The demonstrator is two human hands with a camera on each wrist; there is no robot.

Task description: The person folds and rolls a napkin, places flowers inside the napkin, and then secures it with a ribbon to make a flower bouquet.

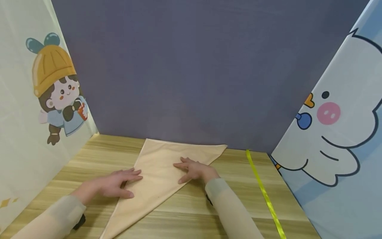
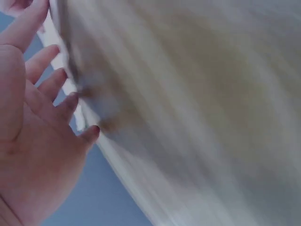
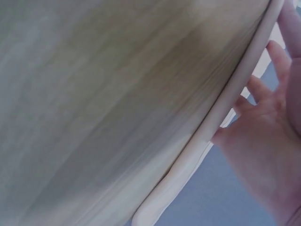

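A peach-coloured cloth (image 1: 161, 166) lies on the wooden table in a triangle, its long slanted edge facing front right. My left hand (image 1: 114, 184) is at the cloth's left edge, fingers spread and fairly straight, with the fingertips over the fabric. Over the right part of the cloth, close to the slanted edge, my right hand (image 1: 194, 170) has its fingers spread. In the left wrist view the left hand (image 2: 42, 127) shows its palm and extended fingers by the cloth edge. The right wrist view has the right hand (image 3: 263, 132) beside the cloth's thick folded edge (image 3: 188, 155).
A yellow tape strip (image 1: 264, 191) runs front to back along the right of the wooden table (image 1: 191, 215). A dark grey panel (image 1: 191, 66) stands behind. Cartoon-printed sheets hang on the left (image 1: 18, 132) and right (image 1: 352, 116).
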